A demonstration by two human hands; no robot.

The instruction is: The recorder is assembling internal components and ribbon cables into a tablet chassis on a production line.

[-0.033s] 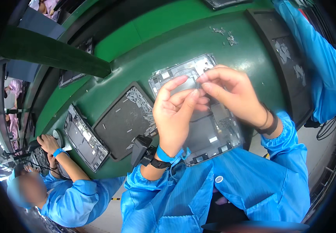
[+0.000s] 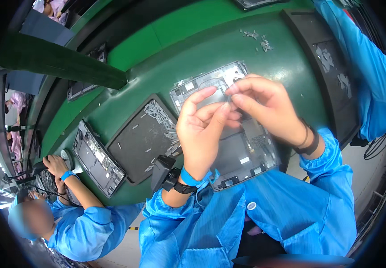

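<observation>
Both hands meet above an opened flat electronic device (image 2: 228,154), a thin grey housing with circuit parts and a pale plate showing, which lies on the green bench. My left hand (image 2: 202,127) has its index finger raised and curved, its thumb and other fingers closed together near the right fingertips. My right hand (image 2: 266,102) pinches with thumb and index finger over the device's far half. Whatever small thing may be between the fingertips is too small to make out. The hands cover part of the device's middle.
Left of the device sits a dark tray (image 2: 135,145) with many small grey strips. Beyond it lies another opened device (image 2: 97,156), near a co-worker in blue (image 2: 83,228). Small grey pieces (image 2: 264,43) lie on the far bench (image 2: 188,49). A black tray (image 2: 311,33) stands right.
</observation>
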